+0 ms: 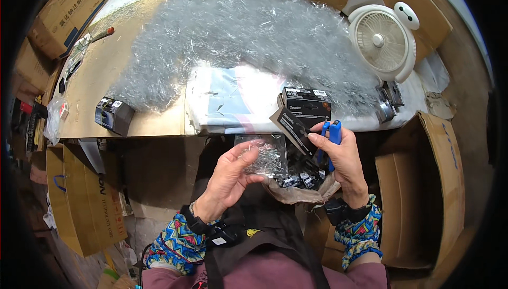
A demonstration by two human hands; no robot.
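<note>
My left hand (227, 178) is closed on a clear plastic packet (272, 164) filled with thin, shiny, clear strands, held just below the table edge. In my right hand (343, 162) is a hand tool with blue handles (334, 134); its working end is hidden, so its exact kind cannot be told. The fingertips of that hand also pinch a black printed card (292, 128). Behind the card, a black printed box (307, 101) stands at the table's front edge. Under both hands, an open bag (301, 196) holds several small black pieces with white labels.
A large heap of clear shredded strands (238, 24) covers the table's middle. A white fan (383, 43) stands at right, and another black box (114, 115) at left. Open cardboard boxes flank me, one at right (450, 167), one at left (84, 199).
</note>
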